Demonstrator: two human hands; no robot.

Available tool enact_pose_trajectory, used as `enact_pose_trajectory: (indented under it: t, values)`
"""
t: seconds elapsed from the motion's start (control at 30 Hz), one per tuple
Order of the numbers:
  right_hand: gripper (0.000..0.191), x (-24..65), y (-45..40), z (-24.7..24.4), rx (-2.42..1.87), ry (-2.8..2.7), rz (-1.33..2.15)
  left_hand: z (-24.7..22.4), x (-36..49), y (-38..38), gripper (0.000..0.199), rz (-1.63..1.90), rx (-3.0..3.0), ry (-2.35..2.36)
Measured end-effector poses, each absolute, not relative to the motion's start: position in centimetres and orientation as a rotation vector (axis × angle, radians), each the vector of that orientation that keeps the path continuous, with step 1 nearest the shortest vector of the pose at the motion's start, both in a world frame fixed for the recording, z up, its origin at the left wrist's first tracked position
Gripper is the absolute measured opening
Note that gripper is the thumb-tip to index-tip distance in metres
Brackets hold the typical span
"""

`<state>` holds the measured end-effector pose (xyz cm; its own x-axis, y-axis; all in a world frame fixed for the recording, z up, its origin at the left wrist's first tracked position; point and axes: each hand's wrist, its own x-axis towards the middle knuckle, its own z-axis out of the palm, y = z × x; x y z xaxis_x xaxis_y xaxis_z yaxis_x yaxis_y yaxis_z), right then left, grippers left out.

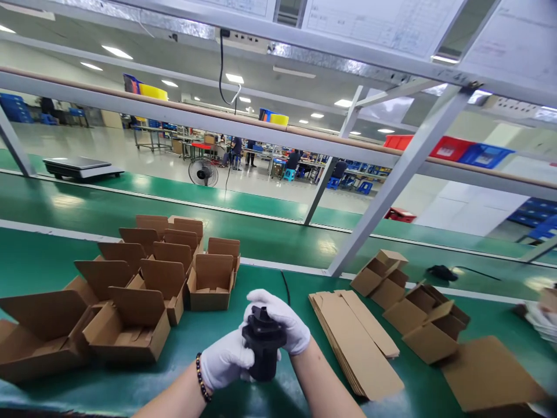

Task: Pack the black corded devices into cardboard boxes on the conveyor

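Both my hands wear white gloves and hold one black cylindrical part (263, 354) with a wide flange and a raised, notched top. My left hand (228, 357) is closed around its lower body from the left side. On the right and behind, my right hand (282, 322) wraps the upper part, fingers curled over near the top. The part is held nearly upright above the green worktop (226, 400). A thin black cable (285, 287) shows behind my right hand; whether it joins the part is hidden.
Several open cardboard boxes (212, 299) stand in rows at left. Flat cardboard sheets (354, 342) are stacked at right, beside more open boxes (435, 331). A slanted metal post (391, 191) rises behind them. A scale (80, 167) sits far left; someone's white-gloved hand (542, 319) appears far right.
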<state>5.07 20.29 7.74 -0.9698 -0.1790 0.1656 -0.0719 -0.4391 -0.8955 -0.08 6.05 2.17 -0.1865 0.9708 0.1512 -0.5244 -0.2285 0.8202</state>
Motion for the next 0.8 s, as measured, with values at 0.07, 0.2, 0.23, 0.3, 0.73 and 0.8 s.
enact_pose_trajectory:
  t: [0.07, 0.2, 0.23, 0.3, 0.73, 0.8]
  values:
    - [0.056, 5.2, 20.5, 8.0, -0.204, 1.868, -2.587, 2.2, 0.3, 6.2, 0.063, 1.693, 0.787, 0.758]
    - [0.034, 6.1, 20.2, 8.6, 0.313, 2.433, -2.512, 2.6, 1.1, 6.5, 0.054, 1.859, 0.63, 0.901]
    - [0.031, 6.4, 20.0, 8.7, 0.392, 2.535, -2.48, 2.8, 1.3, 6.7, 0.058, 1.898, 0.601, 0.957]
    - [0.029, 7.0, 19.4, 8.6, 0.506, 2.67, -2.463, 3.3, 1.8, 7.2, 0.063, 1.979, 0.577, 1.041]
    - [0.037, 7.6, 17.3, 7.7, 0.514, 2.723, -2.634, 4.1, 3.4, 9.0, 0.074, 2.309, 0.605, 1.066]
    - [0.031, 7.7, 17.7, 8.1, 0.424, 2.715, -2.611, 3.8, 3.2, 8.8, 0.085, 2.298, 0.628, 1.054]
